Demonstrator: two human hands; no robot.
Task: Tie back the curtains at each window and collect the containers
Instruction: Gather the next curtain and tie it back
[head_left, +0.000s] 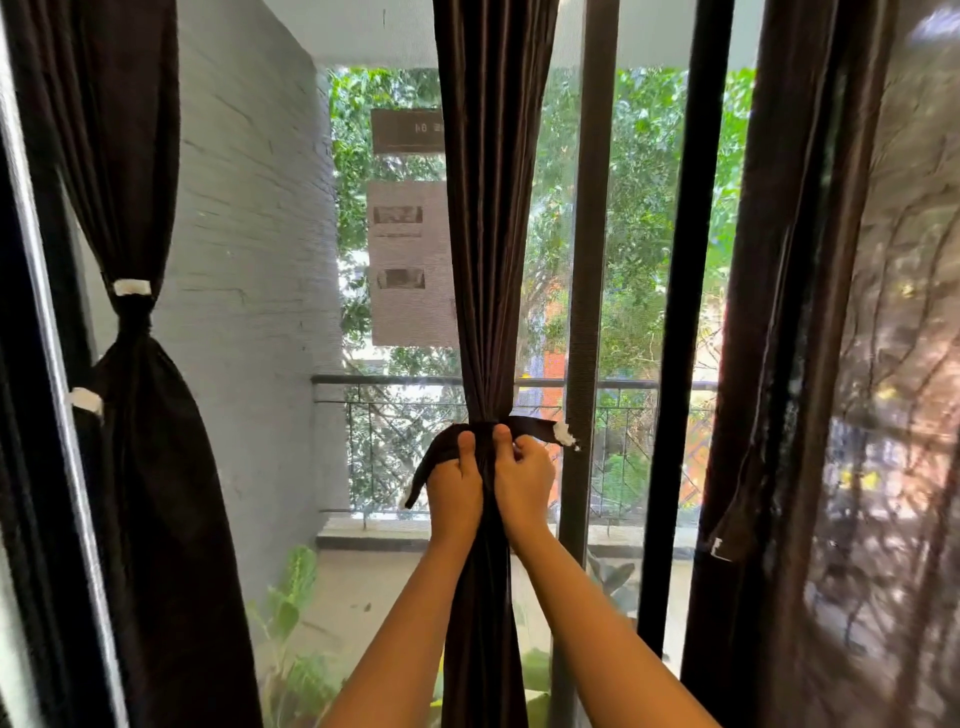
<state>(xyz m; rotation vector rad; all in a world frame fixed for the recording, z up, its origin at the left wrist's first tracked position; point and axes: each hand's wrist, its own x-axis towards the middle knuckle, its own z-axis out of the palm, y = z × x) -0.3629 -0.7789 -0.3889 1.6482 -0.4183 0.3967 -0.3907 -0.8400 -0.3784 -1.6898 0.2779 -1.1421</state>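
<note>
Two hands, both closed: left hand (453, 488) and right hand (524, 475) grip the tie-back (537, 430) ends, curtain (493, 260) bunched between them for binding.

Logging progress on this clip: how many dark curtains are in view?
3: the left curtain, already tied; the middle curtain, its tie held by the left hand and right hand; the right curtain, hanging loose. Others may be offscreen.

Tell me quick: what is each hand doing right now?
Left hand: closed, gripping the tie-back strap around the middle curtain.
Right hand: closed, pinching the same strap.
</note>
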